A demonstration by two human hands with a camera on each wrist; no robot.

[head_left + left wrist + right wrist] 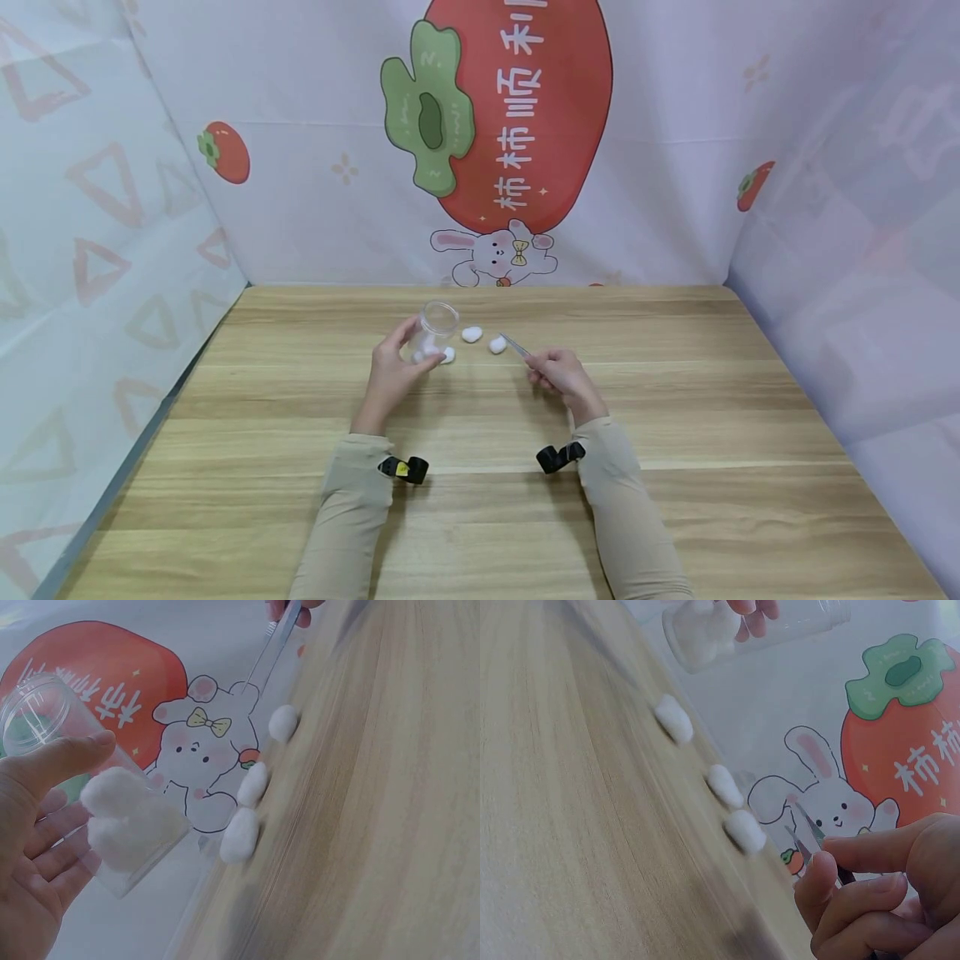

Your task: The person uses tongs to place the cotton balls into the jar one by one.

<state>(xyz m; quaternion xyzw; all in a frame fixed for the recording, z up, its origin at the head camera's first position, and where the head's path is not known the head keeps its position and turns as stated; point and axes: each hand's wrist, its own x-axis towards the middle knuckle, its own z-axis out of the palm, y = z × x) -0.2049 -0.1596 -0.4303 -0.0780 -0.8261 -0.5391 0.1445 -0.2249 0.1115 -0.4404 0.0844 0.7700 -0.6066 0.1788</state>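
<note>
My left hand [395, 360] grips a clear, open-topped jar [438, 323] with its fingers and thumb round the wall. White cotton balls [124, 817] lie at the bottom of the jar, which is held up off the table. In my right hand [561, 377] a pair of metal tweezers [514, 345] is pinched between thumb and fingers; the tips are apart with nothing between them in the right wrist view. Three loose cotton balls rest on the table: one near the jar [673, 718], a middle one [725, 786], and one close to the tweezers [745, 832].
The wooden table [480, 517] meets a printed backdrop [660, 208] at its far edge, behind the cotton balls. More printed cloth hangs along the left and right sides. Black camera bands sit on both wrists, over beige sleeves [341, 517].
</note>
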